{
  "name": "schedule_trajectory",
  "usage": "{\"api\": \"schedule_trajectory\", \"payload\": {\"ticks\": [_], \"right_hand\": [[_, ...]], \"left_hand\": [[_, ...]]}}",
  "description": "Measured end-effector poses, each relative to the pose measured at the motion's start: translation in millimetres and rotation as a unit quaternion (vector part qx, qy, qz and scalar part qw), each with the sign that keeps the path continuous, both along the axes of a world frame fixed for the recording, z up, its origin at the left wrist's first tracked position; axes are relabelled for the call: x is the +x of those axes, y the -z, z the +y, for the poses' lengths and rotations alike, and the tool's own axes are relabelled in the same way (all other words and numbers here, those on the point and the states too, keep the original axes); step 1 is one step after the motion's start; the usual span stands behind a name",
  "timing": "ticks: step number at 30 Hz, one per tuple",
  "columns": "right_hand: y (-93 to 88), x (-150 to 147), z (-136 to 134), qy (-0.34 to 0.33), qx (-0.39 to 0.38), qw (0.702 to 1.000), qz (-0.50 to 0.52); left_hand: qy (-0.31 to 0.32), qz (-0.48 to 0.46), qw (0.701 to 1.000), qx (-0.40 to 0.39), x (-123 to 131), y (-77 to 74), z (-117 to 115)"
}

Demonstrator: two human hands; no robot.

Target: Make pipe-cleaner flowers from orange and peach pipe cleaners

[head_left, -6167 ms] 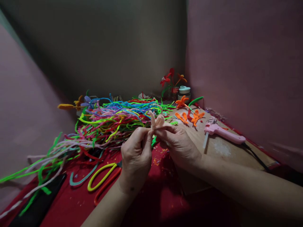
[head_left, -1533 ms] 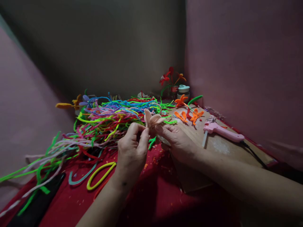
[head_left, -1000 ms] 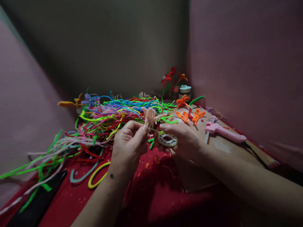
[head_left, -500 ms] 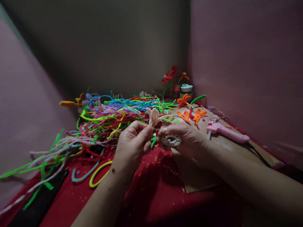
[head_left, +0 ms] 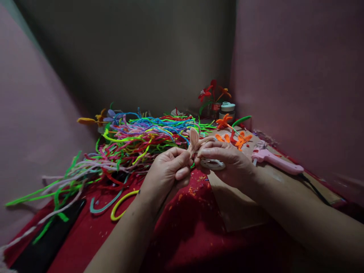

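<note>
Pinched between the thumb and fingers of my left hand [head_left: 170,167] is a pale peach pipe-cleaner flower [head_left: 194,138], its looped petals pointing up. My right hand [head_left: 224,155] is closed around a flat white spool [head_left: 212,163] with a ring of holes, held under the palm. The fingertips of both hands meet at the flower's base, so what lies between them is hidden. A pale stem of the flower runs right, over the right hand's fingers.
Behind the hands lies a heap of coloured pipe cleaners [head_left: 148,132]. Orange pipe-cleaner flowers [head_left: 242,140] and a pink glue gun [head_left: 275,161] rest on a brown board [head_left: 230,204] at right. A lidded jar [head_left: 227,110] stands behind. A black flat object [head_left: 51,239] lies front left on red cloth [head_left: 182,227].
Both hands have come closer together, the fingertips now meeting at the flower's base. The spool has tilted flatter. The whole view has shifted slightly.
</note>
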State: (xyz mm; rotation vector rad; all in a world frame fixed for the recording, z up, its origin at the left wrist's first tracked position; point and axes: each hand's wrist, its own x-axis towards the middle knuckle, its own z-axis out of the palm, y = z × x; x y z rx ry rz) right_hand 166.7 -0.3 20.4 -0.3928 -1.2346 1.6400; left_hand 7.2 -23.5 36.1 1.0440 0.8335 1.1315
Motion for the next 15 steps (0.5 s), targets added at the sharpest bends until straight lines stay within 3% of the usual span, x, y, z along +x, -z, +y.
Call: {"api": "schedule_trajectory", "payload": {"ticks": [6,12,15], "right_hand": [[2.4,-3,-3,0.075,0.004,0.997,-0.017],[7.5,-11,-7,0.153,0.071,0.981,-0.097],[3.2,-14,-9,0.178,0.082,0.974,-0.114]], "left_hand": [[-0.035,0.072,0.997,0.011,1,3.3,4],[-0.111,0.178,0.975,0.078,10,4.0,1],[-0.112,0.186,0.972,0.086,8,2.7,0]]}}
